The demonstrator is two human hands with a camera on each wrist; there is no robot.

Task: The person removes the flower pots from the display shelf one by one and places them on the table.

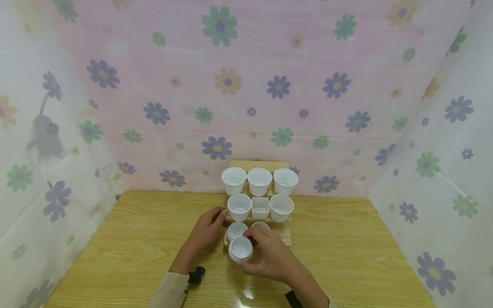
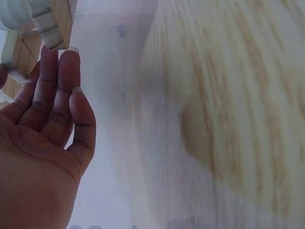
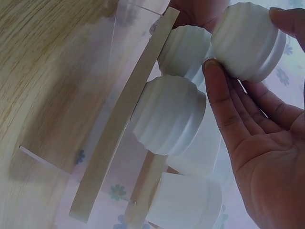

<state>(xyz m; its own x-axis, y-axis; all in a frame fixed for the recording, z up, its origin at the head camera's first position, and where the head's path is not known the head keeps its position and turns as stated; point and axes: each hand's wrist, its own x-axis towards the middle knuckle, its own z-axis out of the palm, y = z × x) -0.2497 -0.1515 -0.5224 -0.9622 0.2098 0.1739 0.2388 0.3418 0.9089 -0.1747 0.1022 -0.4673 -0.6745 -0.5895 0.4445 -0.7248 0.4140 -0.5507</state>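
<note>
Landmark: a stepped wooden rack [image 1: 283,234] is standing at the far middle of the table [image 1: 346,256], against the flowered backdrop [image 1: 246,85].
Right hand: the right hand [image 1: 269,256] is pinching a white ribbed cup [image 1: 241,249] between thumb and fingertips, just in front of the rack's lowest step; the wrist view is showing the fingers [image 3: 228,105] curled round the cup's wall [image 3: 245,40].
Left hand: the left hand [image 1: 208,229] is resting at the rack's left edge, fingers straight and close together, tips [image 2: 66,59] touching the wood and holding nothing.
Lowest step: a second cup [image 1: 236,230] is sitting just behind the held one.
Middle step: two round cups are flanking a square cup [image 1: 260,207].
Top step: three round cups [image 1: 259,181] are standing in a row.
</note>
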